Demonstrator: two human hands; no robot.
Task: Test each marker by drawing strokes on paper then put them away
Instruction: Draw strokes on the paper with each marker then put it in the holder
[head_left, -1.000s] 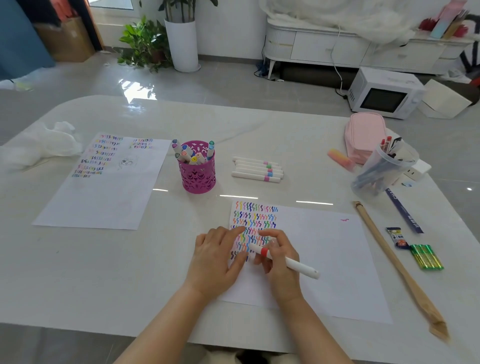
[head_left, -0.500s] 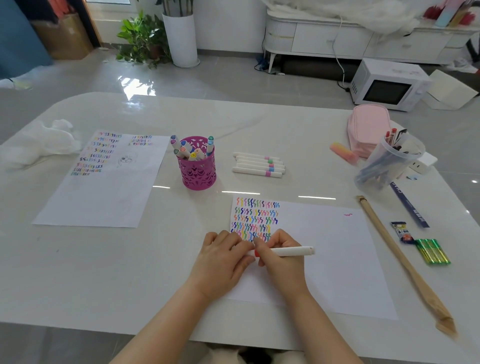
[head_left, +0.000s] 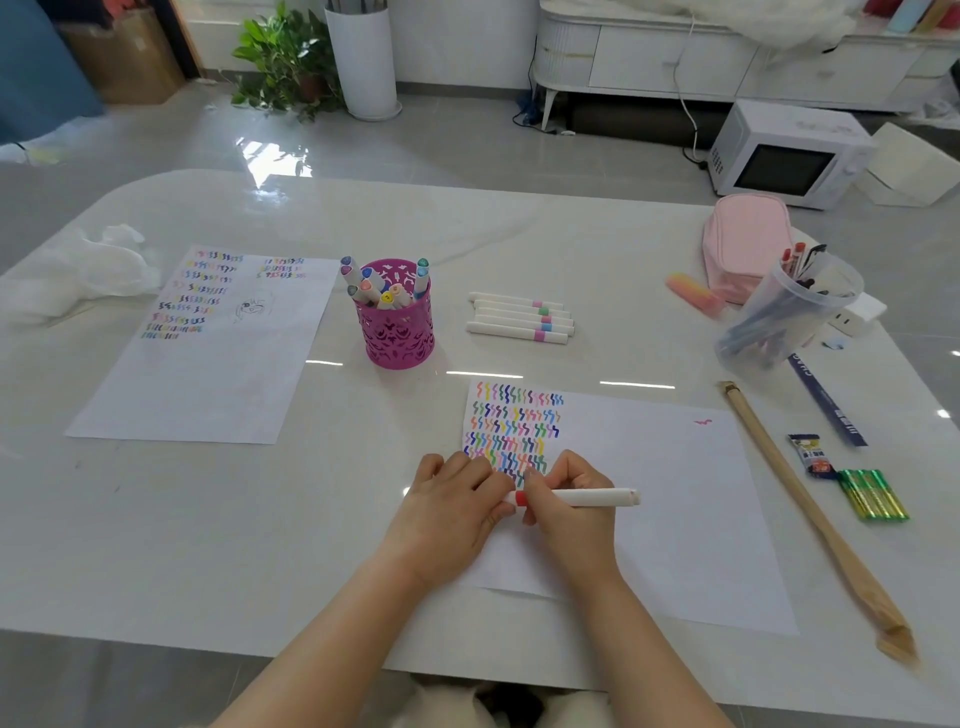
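Marker (head_left: 587, 497) location?
— Horizontal, over the paper (head_left: 675, 519), just below the coloured strokes (head_left: 514, 426).
— Fingers?
— Right hand (head_left: 569, 519) clamps the barrel beside the red band (head_left: 521, 499); left hand (head_left: 449, 501) pinches the marker's left end.

Place: a home living room.
Floor: glossy tiles (head_left: 467, 150), potted plant (head_left: 280, 57).
Furniture: white sideboard (head_left: 675, 57), microwave (head_left: 784, 156) on the floor, pale table (head_left: 519, 234).

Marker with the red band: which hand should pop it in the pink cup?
Probably the right hand: it grips the marker round the barrel, while the left hand only pinches one end. The cup stands ahead and to the left, with nothing in between.
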